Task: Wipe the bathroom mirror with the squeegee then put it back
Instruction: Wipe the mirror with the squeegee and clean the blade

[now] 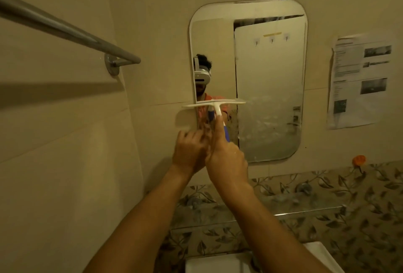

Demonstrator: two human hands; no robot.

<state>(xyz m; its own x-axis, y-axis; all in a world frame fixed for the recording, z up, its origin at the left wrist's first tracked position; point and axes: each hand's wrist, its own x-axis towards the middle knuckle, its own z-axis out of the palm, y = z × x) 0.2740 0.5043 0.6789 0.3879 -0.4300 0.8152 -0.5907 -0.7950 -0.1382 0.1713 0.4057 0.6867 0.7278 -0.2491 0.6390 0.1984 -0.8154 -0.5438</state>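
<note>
Got my right hand (pixel 226 159) wrapped round the squeegee (pixel 214 102) handle, blade level across the lower left of the mirror (pixel 270 76), overhanging its edge. Left hand (pixel 188 153) sits curled right beside it, honestly can't tell if it's gripping anything. I'd hold the blade flat, pull straight down, then overlap into the foggy right side. The paper (pixel 359 81) on the wall has print, too blurry to read

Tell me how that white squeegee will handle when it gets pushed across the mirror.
Probably light: the squeegee looks like thin plastic, and the right hand holds it up by the handle. The wide blade looks straight, so likely fairly stiff. The mirror looks wet lower down, so it may glide easily and the handle could get slippery.
</note>
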